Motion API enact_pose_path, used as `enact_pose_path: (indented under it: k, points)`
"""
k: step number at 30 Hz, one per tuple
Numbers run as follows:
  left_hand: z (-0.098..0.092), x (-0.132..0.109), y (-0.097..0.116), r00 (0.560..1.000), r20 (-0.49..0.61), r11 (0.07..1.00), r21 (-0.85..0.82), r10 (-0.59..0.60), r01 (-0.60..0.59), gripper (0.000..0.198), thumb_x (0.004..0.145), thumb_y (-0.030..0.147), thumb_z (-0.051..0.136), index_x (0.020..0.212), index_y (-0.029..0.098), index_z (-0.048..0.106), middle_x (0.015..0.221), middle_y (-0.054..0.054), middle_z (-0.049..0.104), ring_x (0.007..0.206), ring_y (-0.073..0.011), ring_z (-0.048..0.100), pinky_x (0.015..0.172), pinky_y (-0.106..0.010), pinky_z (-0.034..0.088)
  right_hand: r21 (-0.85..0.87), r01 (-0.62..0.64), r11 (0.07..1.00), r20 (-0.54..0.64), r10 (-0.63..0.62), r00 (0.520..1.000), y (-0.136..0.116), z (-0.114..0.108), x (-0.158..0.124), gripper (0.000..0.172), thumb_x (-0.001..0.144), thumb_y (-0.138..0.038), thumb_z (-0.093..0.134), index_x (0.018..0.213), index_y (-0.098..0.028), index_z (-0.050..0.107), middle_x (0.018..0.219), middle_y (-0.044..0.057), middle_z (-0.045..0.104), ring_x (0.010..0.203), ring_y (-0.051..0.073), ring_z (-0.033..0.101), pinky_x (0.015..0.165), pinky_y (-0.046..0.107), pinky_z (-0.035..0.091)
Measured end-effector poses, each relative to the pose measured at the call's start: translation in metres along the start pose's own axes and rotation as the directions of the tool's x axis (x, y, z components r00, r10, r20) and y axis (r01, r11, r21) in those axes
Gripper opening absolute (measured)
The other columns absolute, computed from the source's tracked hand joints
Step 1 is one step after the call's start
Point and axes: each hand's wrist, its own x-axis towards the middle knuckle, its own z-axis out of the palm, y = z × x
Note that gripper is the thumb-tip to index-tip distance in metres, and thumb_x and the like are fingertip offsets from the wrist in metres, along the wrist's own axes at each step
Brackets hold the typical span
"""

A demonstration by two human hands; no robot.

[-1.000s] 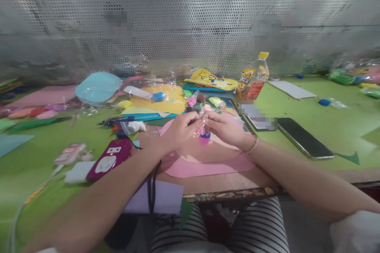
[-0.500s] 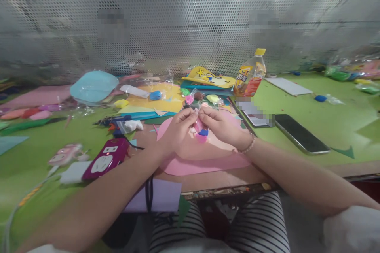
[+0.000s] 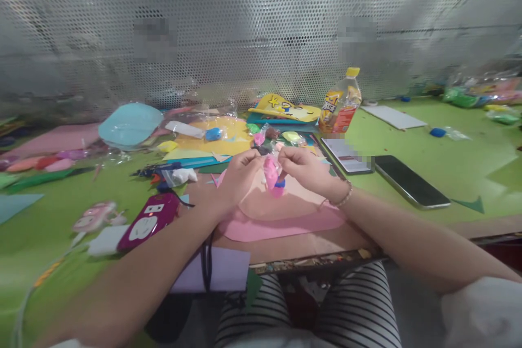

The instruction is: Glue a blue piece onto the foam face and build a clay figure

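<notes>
A small clear bag with bright pink clay [image 3: 270,173] hangs between my two hands. My left hand [image 3: 244,171] pinches the bag's left edge, its fingers curled. On the other side, my right hand [image 3: 304,170] has thumb and fingers pressed together on the bag's upper right. Just below the bag, a blue piece [image 3: 280,184] lies on a large pale pink paper shape [image 3: 281,209], which rests on a darker pink sheet [image 3: 253,230].
Two phones [image 3: 346,155] [image 3: 411,181] lie right of the paper, with a drink bottle [image 3: 341,103] behind them. At left are a magenta device [image 3: 149,221], a pink gadget [image 3: 94,217] and a light blue plate [image 3: 130,125]. Wrapped clay pieces lie behind my hands.
My hands have moved slightly apart at the bag. More of the pink clay bag now shows between them. The view has shifted slightly.
</notes>
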Motion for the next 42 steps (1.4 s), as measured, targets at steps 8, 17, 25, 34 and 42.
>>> enact_pose_path:
  k: [8, 17, 25, 34, 42]
  points:
    - [-0.006, 0.004, -0.021, 0.908, 0.089, 0.832, 0.372, 0.410, -0.412, 0.069, 0.056, 0.046, 0.075, 0.112, 0.020, 0.043, 0.118, -0.010, 0.049, 0.109, -0.0229, 0.049, 0.091, -0.036, 0.042, -0.260, 0.223, 0.940, -0.005, -0.232, 0.973, 0.008, -0.014, 0.001, 0.018, 0.077, -0.010, 0.040, 0.061, -0.019, 0.041, 0.059, -0.003, 0.044, 0.056, 0.009, 0.039, 0.053, 0.022, 0.030]
    - [0.001, -0.004, -0.018, 0.946, 0.145, 0.689, 0.654, 0.291, -0.312, 0.063, 0.070, 0.047, 0.066, 0.122, 0.017, 0.045, 0.122, -0.012, 0.058, 0.112, -0.0256, 0.055, 0.093, -0.037, 0.045, -0.163, 0.292, 0.942, -0.155, -0.317, 0.936, 0.011, -0.005, -0.003, 0.008, 0.078, -0.013, 0.052, 0.082, -0.019, 0.051, 0.069, -0.003, 0.045, 0.061, 0.010, 0.043, 0.054, 0.022, 0.034]
    - [0.003, -0.006, -0.014, 0.952, 0.082, 0.665, 0.697, 0.296, -0.267, 0.065, 0.068, 0.048, 0.067, 0.121, 0.016, 0.048, 0.119, -0.012, 0.061, 0.109, -0.0253, 0.058, 0.091, -0.037, 0.047, -0.256, 0.319, 0.912, -0.121, -0.358, 0.926, 0.015, -0.011, -0.002, 0.017, 0.080, -0.016, 0.056, 0.091, -0.020, 0.068, 0.068, 0.000, 0.051, 0.062, 0.011, 0.046, 0.054, 0.025, 0.036]
    - [0.005, -0.009, -0.012, 0.957, 0.048, 0.702, 0.668, 0.288, -0.245, 0.057, 0.070, 0.044, 0.066, 0.118, 0.016, 0.050, 0.114, -0.011, 0.063, 0.103, -0.0246, 0.060, 0.086, -0.037, 0.048, -0.269, 0.380, 0.885, -0.053, -0.408, 0.912, 0.019, -0.009, -0.001, 0.023, 0.083, -0.013, 0.054, 0.097, -0.023, 0.069, 0.072, 0.001, 0.057, 0.066, 0.012, 0.052, 0.059, 0.025, 0.041]
    - [0.006, -0.011, -0.017, 0.968, 0.067, 0.724, 0.652, 0.241, -0.225, 0.046, 0.071, 0.043, 0.064, 0.110, 0.020, 0.055, 0.104, -0.006, 0.067, 0.092, -0.0222, 0.062, 0.077, -0.034, 0.049, -0.165, 0.276, 0.947, 0.121, -0.258, 0.958, 0.016, -0.013, 0.002, 0.018, 0.086, -0.019, 0.048, 0.093, -0.017, 0.065, 0.073, 0.002, 0.061, 0.061, 0.010, 0.052, 0.056, 0.023, 0.041]
